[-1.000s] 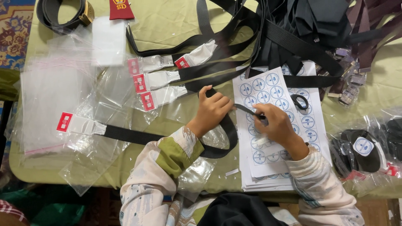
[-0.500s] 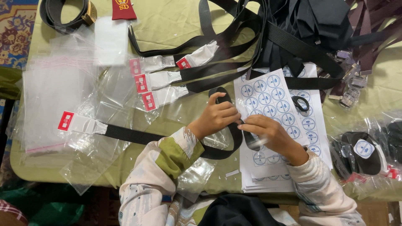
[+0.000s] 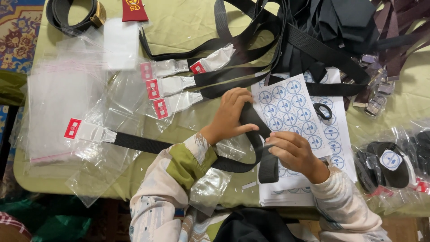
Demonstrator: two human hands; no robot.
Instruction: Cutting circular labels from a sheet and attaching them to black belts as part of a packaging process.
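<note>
1. Head view, hands: left hand [image 3: 230, 114] is closed with fingers curled around the bend of a black webbing belt [image 3: 257, 134]; right hand [image 3: 293, 151] pinches the same belt's folded end between thumb and fingertips, just right of the left hand.
2. Head view, belt position: near centre of the green table [image 3: 188, 27], lying partly over the left edge of a sheet of round blue stickers [image 3: 291, 107]; its long tail runs left into a clear plastic bag with a red label [image 3: 83, 131].
3. Head view, left: stack of clear bags [image 3: 58, 103]; three more bagged belt ends [image 3: 168, 87] just beyond the hands.
4. Head view, far: heap of loose black straps [image 3: 313, 36]; coiled belt with buckle [image 3: 76, 15] at far left.
5. Head view, right: packed coiled belts [image 3: 389, 163] in bags; small black ring [image 3: 322, 111] on the sticker sheet.
</note>
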